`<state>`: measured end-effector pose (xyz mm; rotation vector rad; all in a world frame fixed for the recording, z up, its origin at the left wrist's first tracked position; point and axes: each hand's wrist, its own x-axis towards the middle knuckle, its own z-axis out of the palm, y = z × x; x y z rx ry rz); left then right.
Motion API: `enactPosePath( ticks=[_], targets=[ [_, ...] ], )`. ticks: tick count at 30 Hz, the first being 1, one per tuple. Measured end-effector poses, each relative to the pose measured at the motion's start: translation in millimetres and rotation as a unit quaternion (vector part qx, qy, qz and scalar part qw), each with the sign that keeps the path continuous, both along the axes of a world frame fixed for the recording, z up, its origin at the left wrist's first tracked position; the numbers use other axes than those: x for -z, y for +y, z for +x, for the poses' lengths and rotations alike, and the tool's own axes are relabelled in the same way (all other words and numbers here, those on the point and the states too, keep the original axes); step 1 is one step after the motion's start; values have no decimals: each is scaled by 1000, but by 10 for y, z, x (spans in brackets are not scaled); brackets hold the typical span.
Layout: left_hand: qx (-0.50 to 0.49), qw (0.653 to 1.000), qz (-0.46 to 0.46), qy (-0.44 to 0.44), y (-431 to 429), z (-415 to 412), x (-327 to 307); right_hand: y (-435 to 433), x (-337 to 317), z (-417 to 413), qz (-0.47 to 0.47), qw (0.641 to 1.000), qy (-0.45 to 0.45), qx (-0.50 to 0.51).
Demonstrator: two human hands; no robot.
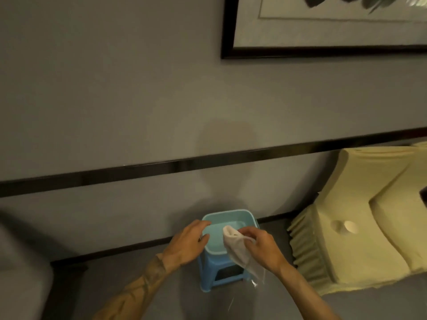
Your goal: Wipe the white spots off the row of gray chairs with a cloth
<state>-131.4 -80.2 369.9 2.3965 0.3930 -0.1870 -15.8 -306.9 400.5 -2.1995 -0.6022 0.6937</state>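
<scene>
A pale wet cloth hangs from my right hand, which pinches its upper end just above a light blue basin; water drips off its lower end. The basin sits on a small blue plastic stool on the grey floor by the wall. My left hand rests on the basin's left rim with its fingers apart, holding nothing. A grey padded surface shows at the lower left edge; whether it is one of the grey chairs I cannot tell.
A yellow covered chair with a pleated skirt stands close on the right. The grey wall behind carries a dark horizontal rail and a framed picture at the top right. Grey floor lies in front of the stool.
</scene>
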Motion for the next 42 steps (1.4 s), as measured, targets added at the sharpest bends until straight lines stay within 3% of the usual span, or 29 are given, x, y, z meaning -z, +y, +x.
enactPosePath(
  ticks=[9,21,27,29,34,37,42],
  targets=[
    [-103,992,65,44,218,825,656,563,993,1295,-32,993,59,-100],
    [-115,980,70,146,429,1561,3137,1263,3542,2049,-74,978,161,-107],
    [-115,982,98,113,593,1729,3988,1563,4620,2328,-143,969,151,-134],
    [-116,982,103,110,641,1757,4065,1618,4779,2396,-161,972,126,-116],
    [-121,983,100,97,593,1736,4187,1498,4937,2220,-170,982,-32,-82],
    [-127,982,89,107,529,1734,4182,1390,4970,2003,-129,990,-1,-57],
    [-108,981,103,126,513,1717,4153,1402,5054,1925,-140,977,14,-162]
  ],
)
